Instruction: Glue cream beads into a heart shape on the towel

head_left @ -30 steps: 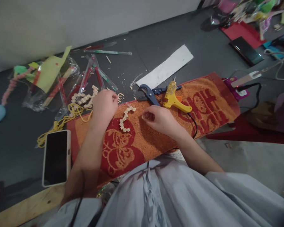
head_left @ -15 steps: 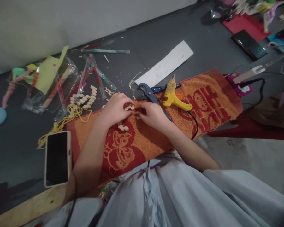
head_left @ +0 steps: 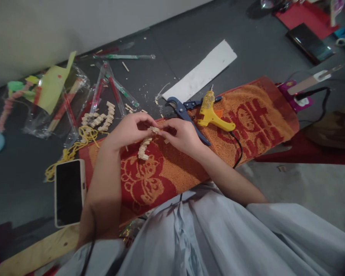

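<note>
My left hand (head_left: pixel 134 128) and my right hand (head_left: pixel 180 134) meet over an orange and red towel (head_left: pixel 184 172). Between their fingertips is a small chain of short pale wooden pieces (head_left: pixel 154 130), pinched from both sides. A curved row of the same wooden pieces (head_left: pixel 144 148) hangs or lies just below my left fingers; whether it joins the pinched part is hidden. Right of my hands, a blue-handled cutter (head_left: pixel 184 113) lies on the towel beside a yellow hot glue gun (head_left: pixel 214 117).
More curved wooden chains (head_left: pixel 107 117) lie on the left near yellow string (head_left: pixel 70 153). A phone (head_left: pixel 69 193) rests at the towel's left end. A white strip (head_left: pixel 201 71) lies behind the cutter. Plastic packets (head_left: pixel 60 99) spread at far left; a power strip (head_left: pixel 297 96) is at right.
My fingertips have come together on the wooden chain. More of the curved row below my left hand now shows. The view has shifted slightly.
</note>
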The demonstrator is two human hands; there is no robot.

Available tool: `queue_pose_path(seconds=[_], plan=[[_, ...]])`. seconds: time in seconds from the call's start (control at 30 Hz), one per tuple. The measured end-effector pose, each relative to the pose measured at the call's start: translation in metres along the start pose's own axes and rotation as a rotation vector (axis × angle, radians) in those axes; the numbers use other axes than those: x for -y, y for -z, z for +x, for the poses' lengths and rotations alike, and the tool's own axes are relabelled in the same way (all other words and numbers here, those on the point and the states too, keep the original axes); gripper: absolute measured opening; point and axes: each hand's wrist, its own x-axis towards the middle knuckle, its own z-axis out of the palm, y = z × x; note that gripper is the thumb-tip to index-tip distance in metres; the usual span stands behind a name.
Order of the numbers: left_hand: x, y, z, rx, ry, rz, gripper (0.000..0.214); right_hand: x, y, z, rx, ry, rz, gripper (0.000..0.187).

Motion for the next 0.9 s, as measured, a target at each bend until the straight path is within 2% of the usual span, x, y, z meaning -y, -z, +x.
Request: queue_pose_path(seconds=[0.23,0.4,0.67,0.8,0.9], plan=[[-0.004,-0.002,0.0,0.046,0.029,-0.079,0.037,-0.005,0.0,0.002,0.011,-0.053,0.238,0.014],[-0.005,-0.006,0.001,0.045,-0.023,-0.061,0.032,-0.008,0.0,0.003,0.009,-0.03,0.271,0.011],[-0.013,-0.013,0.003,0.026,-0.02,0.12,0.026,-0.004,0.013,-0.006,-0.021,-0.011,-0.027,0.015],[-0.017,-0.017,0.003,0.053,-0.023,0.233,0.026,-0.005,0.034,-0.015,-0.092,0.008,-0.163,0.016],[-0.017,-0.016,0.002,0.063,-0.019,0.234,0.026,-0.012,0.055,-0.023,-0.177,-0.011,-0.312,0.016]])
